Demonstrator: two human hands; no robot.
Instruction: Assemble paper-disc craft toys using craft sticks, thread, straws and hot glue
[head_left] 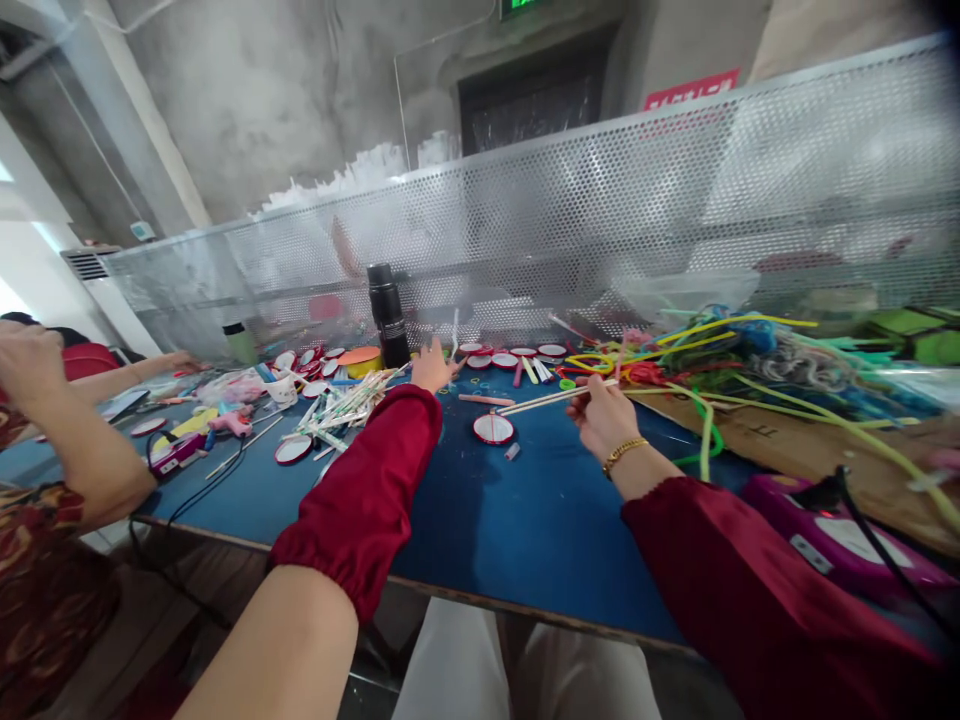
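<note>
My right hand [600, 415], with a gold bracelet at the wrist, is closed on a pair of thin pale sticks [544, 400] that point left over the table. Just below their far ends lies a small round white disc with a red rim [493, 429], and a short clear tube piece [512, 452] is beside it. My left hand [433, 368] reaches to the back of the table, right of a black thermos bottle [388, 318], its fingers apart. Close to its fingertips stands a thin white strip [455, 330]; I cannot tell whether they touch.
Left of my left arm lies a pile of paper-like sticks [349, 405]. More red-rimmed discs [504, 360] line the back by a perforated metal screen [525, 230]. Coloured tubing [697, 345] and a purple device [832, 540] are at right. A co-worker's arm [90, 430] is at left.
</note>
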